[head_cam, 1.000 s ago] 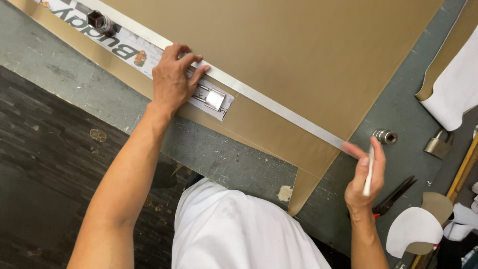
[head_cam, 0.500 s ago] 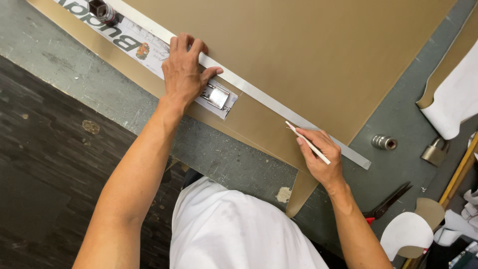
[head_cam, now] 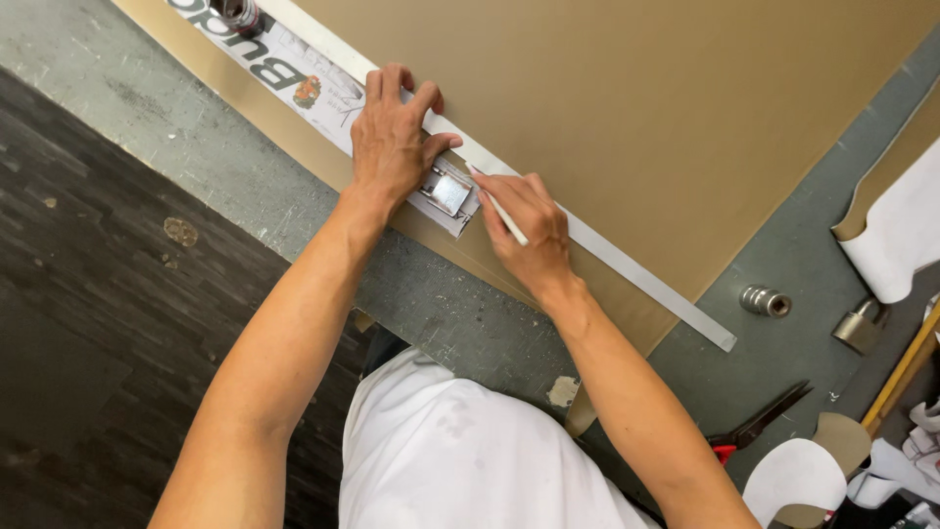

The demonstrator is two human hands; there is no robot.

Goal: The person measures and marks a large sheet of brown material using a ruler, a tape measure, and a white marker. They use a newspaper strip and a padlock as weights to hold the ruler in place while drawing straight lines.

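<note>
A large tan sheet (head_cam: 636,108) lies on the grey worktable (head_cam: 460,313). A long metal ruler (head_cam: 627,279) runs diagonally across it. My left hand (head_cam: 392,147) presses flat on the ruler, fingers spread, just beside a small square metal weight (head_cam: 448,193). My right hand (head_cam: 524,230) grips a thin white marking stick (head_cam: 501,214), its tip at the ruler's edge close to the left hand. A printed paper strip (head_cam: 294,78) lies under the ruler's far end.
A dark round weight (head_cam: 237,12) sits on the strip at the top. To the right are a small metal cylinder (head_cam: 766,301), a padlock (head_cam: 859,325), red-handled scissors (head_cam: 759,428), white cut pieces (head_cam: 793,480) and a yellow stick (head_cam: 901,372). Dark floor lies left.
My right hand has moved left along the ruler, from its right end to beside my left hand, with the marking stick in it. The left hand has stayed on the ruler.
</note>
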